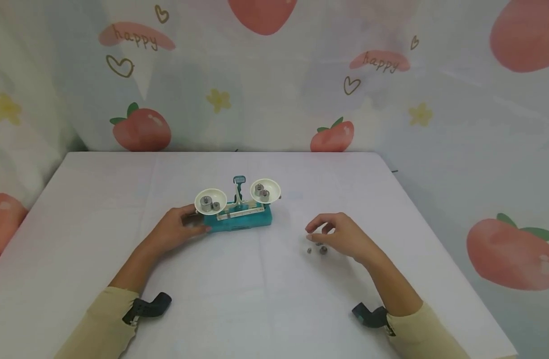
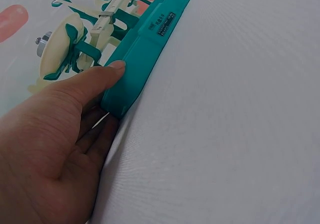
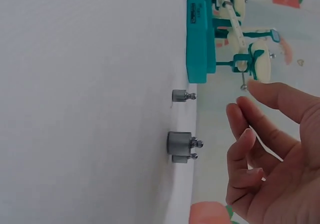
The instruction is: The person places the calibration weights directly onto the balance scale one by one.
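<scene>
A teal balance scale (image 1: pixel 256 219) with two cream pans stands on the table. My left hand (image 1: pixel 171 230) holds the left end of its base, thumb on the front face and fingers around the end, as the left wrist view shows. The left pan (image 1: pixel 199 204) bears a larger and a smaller metal weight; two more metal weights (image 1: pixel 265 195) sit in the right pan. Over the table to the right hovers my right hand (image 1: pixel 343 238), fingers loosely bent and holding nothing. Below it stand three loose knobbed weights, the biggest (image 3: pixel 180 143) beside a smaller one (image 3: pixel 179 159) and another (image 3: pixel 179 96) nearer the scale.
A white cloth covers the table (image 1: pixel 238 314). Behind it and along the sides hangs a curtain (image 1: pixel 274 89) printed with peaches, hearts and flowers. Dark wrist camera mounts (image 1: pixel 153 305) stick out from both sleeves.
</scene>
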A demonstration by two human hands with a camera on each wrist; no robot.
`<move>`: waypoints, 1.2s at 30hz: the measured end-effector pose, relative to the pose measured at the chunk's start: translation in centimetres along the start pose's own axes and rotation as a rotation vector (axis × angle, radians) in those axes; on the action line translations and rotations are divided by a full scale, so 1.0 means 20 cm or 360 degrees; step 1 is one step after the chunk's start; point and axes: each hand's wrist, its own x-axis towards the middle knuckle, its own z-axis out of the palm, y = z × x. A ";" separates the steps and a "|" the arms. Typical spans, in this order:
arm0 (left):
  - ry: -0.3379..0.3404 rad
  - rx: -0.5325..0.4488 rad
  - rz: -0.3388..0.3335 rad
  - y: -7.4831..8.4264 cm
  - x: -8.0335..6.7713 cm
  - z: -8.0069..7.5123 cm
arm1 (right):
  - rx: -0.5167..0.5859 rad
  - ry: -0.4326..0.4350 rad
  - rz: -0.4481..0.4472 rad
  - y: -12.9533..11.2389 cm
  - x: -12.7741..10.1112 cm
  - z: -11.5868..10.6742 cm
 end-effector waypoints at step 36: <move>0.0002 0.0002 0.0022 -0.02 0.00 0.00 | 0.0058 0.0065 0.0124 0.27 -0.09 0.03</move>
